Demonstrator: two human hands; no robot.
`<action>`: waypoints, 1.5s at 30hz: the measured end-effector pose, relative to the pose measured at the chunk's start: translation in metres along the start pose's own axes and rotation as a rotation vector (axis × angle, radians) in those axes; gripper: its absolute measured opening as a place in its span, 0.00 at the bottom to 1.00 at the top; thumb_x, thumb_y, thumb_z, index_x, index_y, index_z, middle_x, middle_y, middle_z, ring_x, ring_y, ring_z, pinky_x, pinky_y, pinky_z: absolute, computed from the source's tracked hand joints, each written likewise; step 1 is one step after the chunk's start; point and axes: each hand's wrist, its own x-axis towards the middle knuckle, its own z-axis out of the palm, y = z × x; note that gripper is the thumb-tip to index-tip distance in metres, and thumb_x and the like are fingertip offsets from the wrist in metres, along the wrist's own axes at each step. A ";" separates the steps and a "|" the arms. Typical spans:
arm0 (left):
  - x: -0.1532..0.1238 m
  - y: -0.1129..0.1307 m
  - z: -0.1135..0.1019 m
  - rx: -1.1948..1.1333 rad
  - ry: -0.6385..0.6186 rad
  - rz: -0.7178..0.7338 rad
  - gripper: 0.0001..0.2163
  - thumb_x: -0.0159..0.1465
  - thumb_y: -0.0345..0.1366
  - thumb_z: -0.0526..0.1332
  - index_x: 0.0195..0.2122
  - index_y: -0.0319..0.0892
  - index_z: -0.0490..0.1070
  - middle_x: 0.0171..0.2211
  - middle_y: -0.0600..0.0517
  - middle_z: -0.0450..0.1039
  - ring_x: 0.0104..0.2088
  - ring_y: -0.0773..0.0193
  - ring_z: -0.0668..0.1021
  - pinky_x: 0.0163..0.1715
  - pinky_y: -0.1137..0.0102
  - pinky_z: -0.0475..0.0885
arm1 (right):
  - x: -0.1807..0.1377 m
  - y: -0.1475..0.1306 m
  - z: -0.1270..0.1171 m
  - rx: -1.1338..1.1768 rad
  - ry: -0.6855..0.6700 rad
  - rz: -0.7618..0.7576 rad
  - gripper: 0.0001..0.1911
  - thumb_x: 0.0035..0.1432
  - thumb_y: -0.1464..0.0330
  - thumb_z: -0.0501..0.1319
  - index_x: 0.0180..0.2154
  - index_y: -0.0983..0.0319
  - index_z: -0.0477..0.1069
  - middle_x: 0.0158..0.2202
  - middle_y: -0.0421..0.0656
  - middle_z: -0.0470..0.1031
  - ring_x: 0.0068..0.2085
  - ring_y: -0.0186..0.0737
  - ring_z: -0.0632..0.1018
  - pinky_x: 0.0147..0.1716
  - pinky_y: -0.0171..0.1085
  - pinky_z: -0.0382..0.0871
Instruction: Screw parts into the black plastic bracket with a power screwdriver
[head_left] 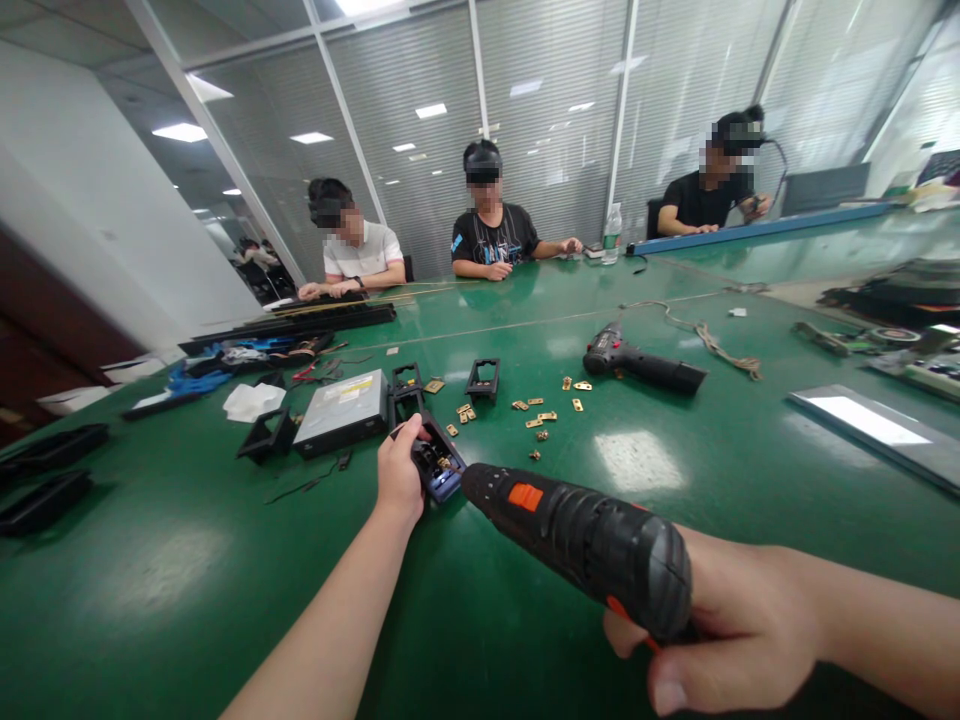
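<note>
Screwdriving on a small part, seen from a head-worn camera looking forward and down. Left hand [401, 475] stretched out ahead over the green table [150, 580], fingers curled shut round the near end of a small black housing [437, 468], thumb on top, pinning it to the table just right of a silver drive unit [341, 410]. Gold-coloured contacts and a blue edge showing inside the housing's open face.

Right hand [739, 640] low and close to the camera, closed tight round the grip of a black cordless screwdriver [577, 540] with an orange switch. Nose of the tool angled up and to the left, tip right at the housing's open face. Actual contact between bit and fastener too small to tell.

Judged step: fastening or loosening something inside the housing, with the bit at its spot. Next move calling for the bit lined up square on the fastener, steady pressure along the tool, and a firm left-hand hold against twisting.

Scattered beyond: small brass plates [536, 415], empty black frames [484, 380], a second screwdriver [641, 365] lying on its side, a white cloth [251, 400]. Three other people seated at the far side of the table, well apart from this work.
</note>
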 end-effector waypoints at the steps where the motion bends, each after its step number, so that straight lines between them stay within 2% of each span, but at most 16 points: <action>1: 0.000 0.000 0.000 -0.002 -0.002 0.004 0.21 0.54 0.53 0.74 0.27 0.42 0.71 0.26 0.47 0.80 0.28 0.51 0.85 0.31 0.60 0.81 | -0.001 0.000 0.000 -0.007 -0.014 0.014 0.25 0.74 0.47 0.59 0.36 0.61 0.71 0.32 0.42 0.71 0.33 0.37 0.72 0.46 0.40 0.70; 4: 0.001 -0.001 0.000 -0.004 -0.005 0.011 0.20 0.54 0.53 0.74 0.28 0.42 0.71 0.26 0.48 0.80 0.28 0.51 0.85 0.30 0.61 0.81 | -0.003 -0.001 0.000 -0.019 -0.037 0.060 0.23 0.74 0.48 0.60 0.37 0.61 0.72 0.32 0.43 0.72 0.39 0.42 0.74 0.47 0.41 0.70; 8: 0.000 -0.001 0.000 -0.007 -0.007 0.007 0.21 0.54 0.53 0.74 0.28 0.42 0.70 0.27 0.48 0.80 0.27 0.51 0.84 0.30 0.60 0.80 | -0.003 -0.002 -0.001 -0.016 -0.037 0.048 0.16 0.74 0.55 0.61 0.37 0.60 0.71 0.34 0.44 0.73 0.43 0.44 0.75 0.47 0.42 0.71; 16: 0.001 -0.002 -0.001 -0.016 -0.008 0.004 0.21 0.54 0.53 0.75 0.28 0.42 0.70 0.26 0.49 0.79 0.29 0.51 0.85 0.30 0.60 0.80 | -0.001 -0.006 -0.001 -0.046 -0.037 0.043 0.07 0.69 0.67 0.63 0.36 0.60 0.70 0.33 0.42 0.72 0.42 0.41 0.75 0.50 0.41 0.71; 22: 0.001 -0.001 0.000 -0.015 0.004 0.001 0.21 0.53 0.53 0.75 0.28 0.42 0.70 0.26 0.48 0.79 0.29 0.50 0.85 0.31 0.60 0.80 | 0.004 -0.006 -0.002 -0.059 0.016 0.021 0.06 0.68 0.69 0.63 0.35 0.62 0.71 0.33 0.39 0.72 0.34 0.34 0.71 0.46 0.35 0.70; 28: 0.001 -0.001 0.000 -0.010 -0.008 0.009 0.22 0.54 0.54 0.75 0.28 0.42 0.70 0.26 0.48 0.79 0.27 0.52 0.84 0.29 0.62 0.80 | 0.004 -0.008 -0.003 -0.074 0.011 -0.001 0.06 0.66 0.70 0.64 0.35 0.62 0.71 0.32 0.40 0.73 0.34 0.34 0.72 0.44 0.35 0.70; 33: 0.002 -0.002 -0.001 -0.015 -0.010 0.008 0.22 0.53 0.54 0.75 0.28 0.41 0.70 0.26 0.48 0.80 0.28 0.53 0.84 0.29 0.62 0.80 | 0.003 -0.010 -0.002 -0.058 0.001 0.063 0.05 0.62 0.73 0.67 0.34 0.63 0.71 0.32 0.38 0.72 0.33 0.31 0.71 0.41 0.32 0.68; 38: 0.003 -0.003 -0.001 -0.013 -0.002 0.014 0.22 0.53 0.54 0.75 0.28 0.41 0.71 0.26 0.48 0.80 0.28 0.53 0.84 0.29 0.62 0.80 | 0.002 -0.009 -0.003 -0.074 0.001 0.037 0.05 0.62 0.73 0.66 0.34 0.63 0.71 0.30 0.38 0.72 0.33 0.32 0.71 0.41 0.33 0.68; 45: 0.002 -0.002 -0.001 -0.006 -0.006 0.015 0.21 0.53 0.54 0.75 0.28 0.42 0.71 0.26 0.47 0.80 0.28 0.51 0.84 0.29 0.61 0.80 | 0.001 -0.008 -0.003 -0.076 -0.010 0.040 0.05 0.62 0.73 0.67 0.34 0.63 0.72 0.31 0.39 0.72 0.34 0.32 0.71 0.36 0.31 0.66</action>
